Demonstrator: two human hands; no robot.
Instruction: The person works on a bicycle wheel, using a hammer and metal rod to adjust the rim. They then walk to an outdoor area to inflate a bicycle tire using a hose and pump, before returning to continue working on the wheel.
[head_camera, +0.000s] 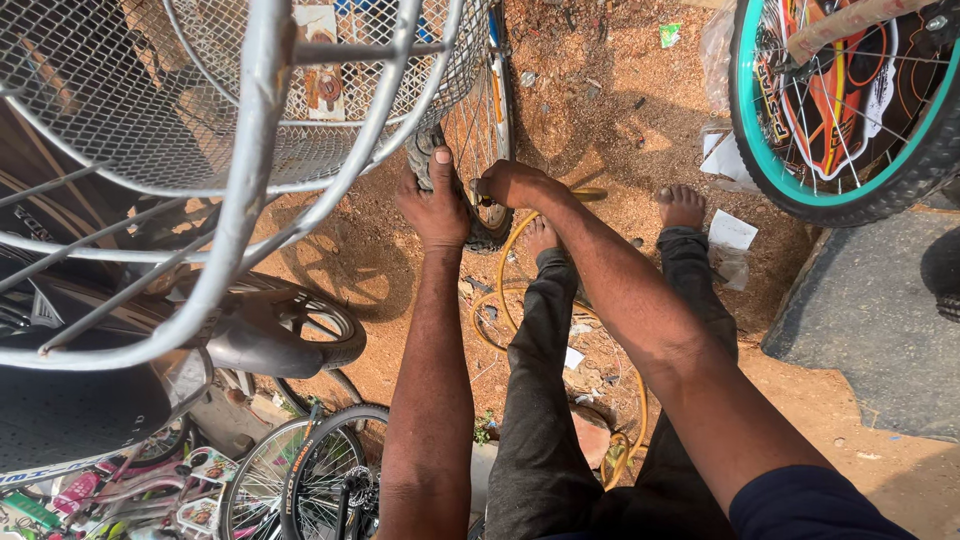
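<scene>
My left hand (436, 205) grips the black tyre of a bicycle's front wheel (484, 130) from the near side, thumb on top. My right hand (512, 183) is closed on a small metal fitting at the wheel's rim, and a yellow hose (508, 250) runs from there down to the ground in loops between my legs. The wheel stands upright under a wire mesh basket (150, 90) that hides its upper part. My bare feet rest on the reddish dirt (600, 90) on either side of the hose.
A scooter's front wheel and grey mudguard (290, 335) stand at left. Small bicycles (300, 480) lie at the bottom left. A teal-rimmed bicycle wheel (850, 110) stands at the top right, a dark mat (880, 320) at right. Paper scraps litter the dirt.
</scene>
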